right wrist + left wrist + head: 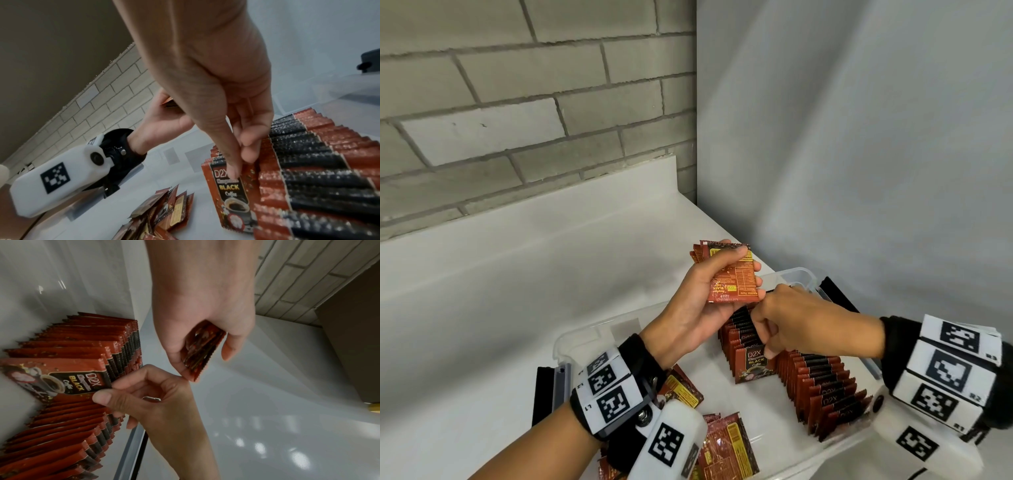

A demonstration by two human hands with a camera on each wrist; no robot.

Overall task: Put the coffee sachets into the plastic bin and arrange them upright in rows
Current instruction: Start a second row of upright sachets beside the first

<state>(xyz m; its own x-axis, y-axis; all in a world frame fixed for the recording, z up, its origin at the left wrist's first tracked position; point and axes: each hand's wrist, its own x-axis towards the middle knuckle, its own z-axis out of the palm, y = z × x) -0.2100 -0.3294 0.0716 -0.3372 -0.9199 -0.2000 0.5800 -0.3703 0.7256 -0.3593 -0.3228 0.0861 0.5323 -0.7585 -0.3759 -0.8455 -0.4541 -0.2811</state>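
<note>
A clear plastic bin (582, 334) sits on a white counter. Inside it, red-and-black coffee sachets stand upright in two rows (822, 394) (304, 162). My left hand (746, 267) hovers above the bin and grips a small stack of sachets (732, 277) (202, 350) between thumb and fingers. My right hand (767, 346) (240, 162) reaches down into the far row. Its thumb and fingers pinch the top edge of the front sachet (755, 368) (55, 379) (232, 194), which stands upright and shows its "D2X Black Coffee" face.
Loose sachets (726, 445) (164, 216) lie flat in the bin's near left part. Black latches (837, 294) sit on the bin's ends. A grey brick wall (517, 102) stands behind the counter (517, 274), and a white wall (859, 137) is on the right.
</note>
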